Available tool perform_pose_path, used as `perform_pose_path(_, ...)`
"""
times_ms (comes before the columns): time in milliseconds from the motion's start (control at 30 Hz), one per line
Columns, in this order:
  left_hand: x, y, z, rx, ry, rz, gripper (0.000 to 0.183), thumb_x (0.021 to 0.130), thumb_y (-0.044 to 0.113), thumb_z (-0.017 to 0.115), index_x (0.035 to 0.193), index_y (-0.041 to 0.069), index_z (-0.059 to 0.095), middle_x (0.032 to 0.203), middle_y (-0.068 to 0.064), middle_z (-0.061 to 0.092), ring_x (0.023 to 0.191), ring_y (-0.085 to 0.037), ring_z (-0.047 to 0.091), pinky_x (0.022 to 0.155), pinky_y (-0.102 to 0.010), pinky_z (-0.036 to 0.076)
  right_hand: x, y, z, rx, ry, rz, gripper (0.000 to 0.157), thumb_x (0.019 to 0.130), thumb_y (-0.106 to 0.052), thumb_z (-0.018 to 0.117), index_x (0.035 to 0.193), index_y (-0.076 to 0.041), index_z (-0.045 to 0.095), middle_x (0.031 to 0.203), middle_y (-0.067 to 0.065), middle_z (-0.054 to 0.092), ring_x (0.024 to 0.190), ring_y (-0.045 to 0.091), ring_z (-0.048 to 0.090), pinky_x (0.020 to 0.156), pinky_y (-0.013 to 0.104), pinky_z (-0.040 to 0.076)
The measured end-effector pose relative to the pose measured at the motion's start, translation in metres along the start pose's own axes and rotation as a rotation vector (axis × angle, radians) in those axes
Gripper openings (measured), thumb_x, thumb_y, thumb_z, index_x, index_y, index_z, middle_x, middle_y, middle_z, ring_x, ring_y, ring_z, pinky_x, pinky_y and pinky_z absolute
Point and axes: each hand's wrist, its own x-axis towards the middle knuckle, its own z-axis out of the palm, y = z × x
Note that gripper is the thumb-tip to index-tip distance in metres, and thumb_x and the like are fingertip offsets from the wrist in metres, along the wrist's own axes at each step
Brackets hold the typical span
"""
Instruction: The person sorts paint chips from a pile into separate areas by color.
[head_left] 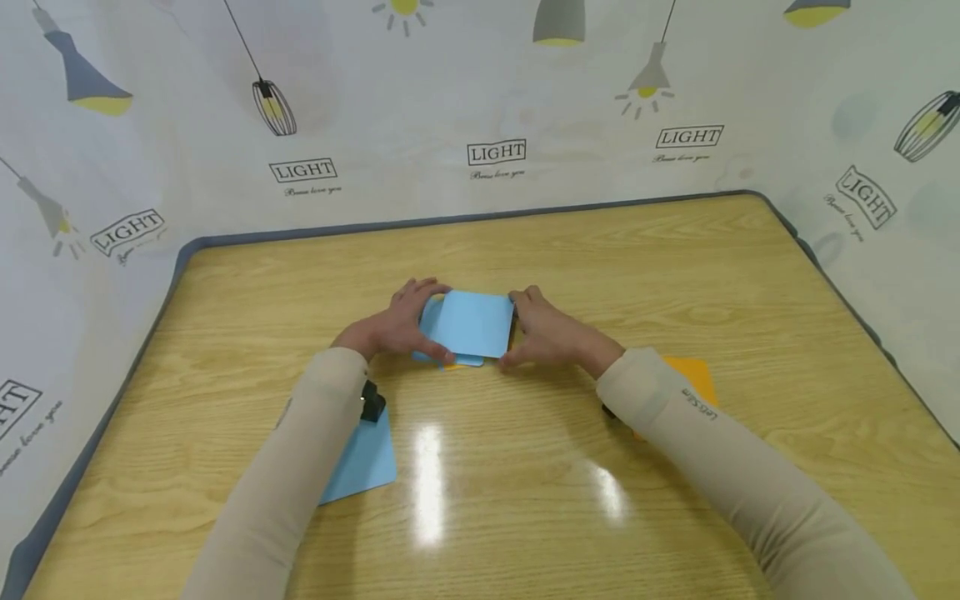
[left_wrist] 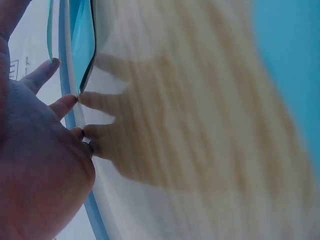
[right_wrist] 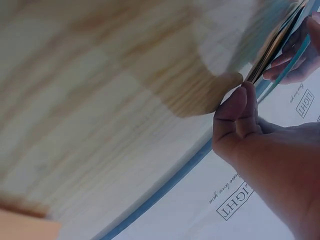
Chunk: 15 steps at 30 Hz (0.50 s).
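A light blue card (head_left: pixel 480 321) spans the gap between my two hands, slightly tilted over a low pile of cards. Blue card edges (head_left: pixel 427 332) and a thin orange edge (head_left: pixel 452 367) show from beneath it. My left hand (head_left: pixel 401 323) grips the left side, thumb at the near edge and fingers at the far edge. At the opposite side, my right hand (head_left: pixel 553 333) holds the top card between thumb and fingers. The left wrist view has blue cards (left_wrist: pixel 82 37) by the fingertips. In the right wrist view, stacked card edges (right_wrist: pixel 275 47) lie beside the thumb.
Under the left forearm lies a larger blue piece (head_left: pixel 369 458). An orange piece (head_left: pixel 692 377) is partly hidden by the right sleeve. The glossy wooden table (head_left: pixel 510 492) meets a white printed backdrop (head_left: pixel 405 108) at the back and sides.
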Motion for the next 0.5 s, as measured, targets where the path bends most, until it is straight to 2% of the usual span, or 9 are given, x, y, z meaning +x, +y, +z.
perform_pose_path(100,-0.0017,-0.0025,-0.0008,-0.054,0.008,0.005,0.102,0.073,0.033,0.087,0.153,0.015,0.025,0.162,-0.011,0.008,0.146,-0.033,-0.011,0.112,-0.061,0.005,0.0008,-0.0006,-0.0010,0.052,-0.003,0.006,0.104,0.081,-0.029,0.082,0.149,0.010,0.014,0.136,0.024,0.029,0.111,0.030,0.042,0.099,0.040,0.039)
perform_pose_path(267,-0.0046,-0.0039,-0.0013,-0.090,0.019,0.024,0.103,0.073,0.032,0.086,0.153,0.014,0.024,0.159,-0.013,0.015,0.146,-0.033,0.001,0.112,-0.058,0.011,0.0018,0.0011,-0.0025,0.118,0.003,-0.004,0.109,0.080,-0.030,0.083,0.150,0.009,0.011,0.137,0.024,0.030,0.119,0.031,0.041,0.103,0.043,0.037)
perform_pose_path(400,-0.0070,-0.0033,-0.0016,-0.119,0.023,0.015,0.105,0.074,0.033,0.086,0.154,0.015,0.021,0.157,-0.014,0.017,0.143,-0.032,0.013,0.112,-0.055,0.016,0.0002,0.0028,-0.0043,0.171,0.038,-0.035,0.107,0.080,-0.031,0.084,0.151,0.005,0.013,0.135,0.021,0.032,0.115,0.032,0.044,0.098,0.043,0.041)
perform_pose_path(500,-0.0097,-0.0018,-0.0038,-0.174,0.034,-0.002,0.106,0.074,0.034,0.086,0.154,0.017,0.019,0.159,-0.013,0.015,0.144,-0.030,0.013,0.113,-0.053,0.016,-0.0012,0.0046,-0.0063,0.236,0.070,-0.063,0.107,0.080,-0.032,0.084,0.152,0.001,0.013,0.134,0.016,0.033,0.113,0.030,0.043,0.094,0.042,0.043)
